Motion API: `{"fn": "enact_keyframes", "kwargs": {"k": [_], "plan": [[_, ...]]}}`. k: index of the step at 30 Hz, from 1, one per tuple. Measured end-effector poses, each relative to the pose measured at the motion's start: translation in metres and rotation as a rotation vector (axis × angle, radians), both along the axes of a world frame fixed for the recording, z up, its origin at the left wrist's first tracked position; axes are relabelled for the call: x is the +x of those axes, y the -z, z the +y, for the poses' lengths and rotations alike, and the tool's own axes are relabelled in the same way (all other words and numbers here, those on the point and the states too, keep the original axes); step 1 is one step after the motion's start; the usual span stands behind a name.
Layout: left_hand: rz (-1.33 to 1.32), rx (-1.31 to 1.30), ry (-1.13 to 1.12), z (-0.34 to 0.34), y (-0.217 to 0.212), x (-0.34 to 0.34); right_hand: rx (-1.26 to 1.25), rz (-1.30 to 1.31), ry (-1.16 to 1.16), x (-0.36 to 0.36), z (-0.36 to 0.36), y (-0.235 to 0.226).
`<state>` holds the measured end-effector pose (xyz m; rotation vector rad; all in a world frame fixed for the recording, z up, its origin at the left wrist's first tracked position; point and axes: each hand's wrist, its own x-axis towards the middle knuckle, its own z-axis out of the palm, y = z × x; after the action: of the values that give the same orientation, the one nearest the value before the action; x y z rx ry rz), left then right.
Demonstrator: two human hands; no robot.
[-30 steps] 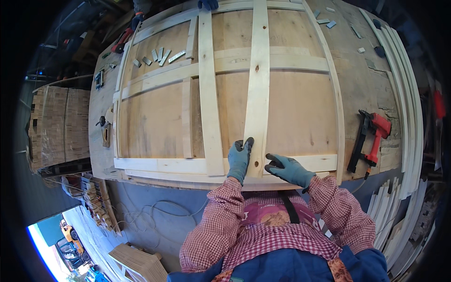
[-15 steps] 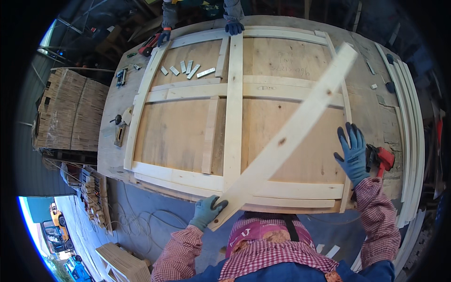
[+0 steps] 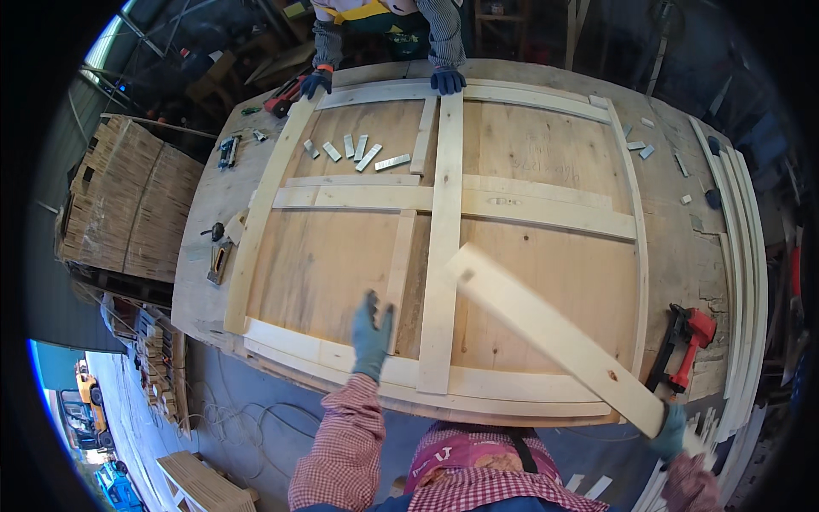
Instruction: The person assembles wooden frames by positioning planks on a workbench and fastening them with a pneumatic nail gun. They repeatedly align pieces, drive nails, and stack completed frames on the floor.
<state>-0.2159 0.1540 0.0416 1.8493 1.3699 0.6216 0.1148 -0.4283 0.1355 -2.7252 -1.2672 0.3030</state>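
My right hand (image 3: 671, 429), in a blue-grey glove, grips the near end of a loose wooden plank (image 3: 554, 328). The plank slants up to the left over the lower right panel, and its far end reaches the middle board of a wooden frame (image 3: 447, 256). My left hand (image 3: 373, 334), slightly blurred, is raised over the frame's near rail with its fingers apart and nothing in it. The frame lies on a plywood-topped table. A red nail gun (image 3: 698, 341) rests to the right of the frame.
Across the table a co-worker's dark-gloved hands (image 3: 447, 80) rest on the frame's far edge, near another red nail gun (image 3: 283, 98). Several staple strips (image 3: 368, 157) lie in the far left panel. Long white strips (image 3: 746, 256) line the right side; stacked wood (image 3: 128, 196) stands left.
The plank has swung from a rightward slant to a leftward one. My left hand has let go of it and moved up; my right hand has come down and taken its near end.
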Motion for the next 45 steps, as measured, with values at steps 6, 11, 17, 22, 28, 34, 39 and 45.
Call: {"fn": "enact_keyframes", "kwargs": {"k": [6,11,17,22,28,34,39,45], "plan": [[0.408,0.021,-0.037,-0.093,0.097,0.039,0.153,0.228,0.552,-0.082,0.109,0.015],[0.173,-0.510,0.012,-0.037,0.101,0.028,0.340,0.368,0.654,-0.069,0.251,0.069],[-0.361,-0.799,0.074,-0.002,0.040,0.007,0.353,0.438,0.726,-0.040,0.403,0.127],[-0.494,-0.943,0.089,0.034,-0.053,-0.017,0.358,0.301,0.790,-0.065,0.505,0.146],[-0.881,-1.269,0.112,0.071,-0.125,-0.024,0.211,0.434,0.819,-0.095,0.595,0.128],[-0.488,-0.537,0.361,0.056,-0.129,-0.025,0.131,0.452,0.767,-0.121,0.651,0.148],[-0.472,-0.842,0.178,0.042,-0.123,-0.035,0.123,0.476,0.691,-0.126,0.677,0.159],[-0.484,-0.939,0.179,0.016,-0.111,-0.033,0.391,0.520,0.198,-0.087,0.661,0.203]]}}
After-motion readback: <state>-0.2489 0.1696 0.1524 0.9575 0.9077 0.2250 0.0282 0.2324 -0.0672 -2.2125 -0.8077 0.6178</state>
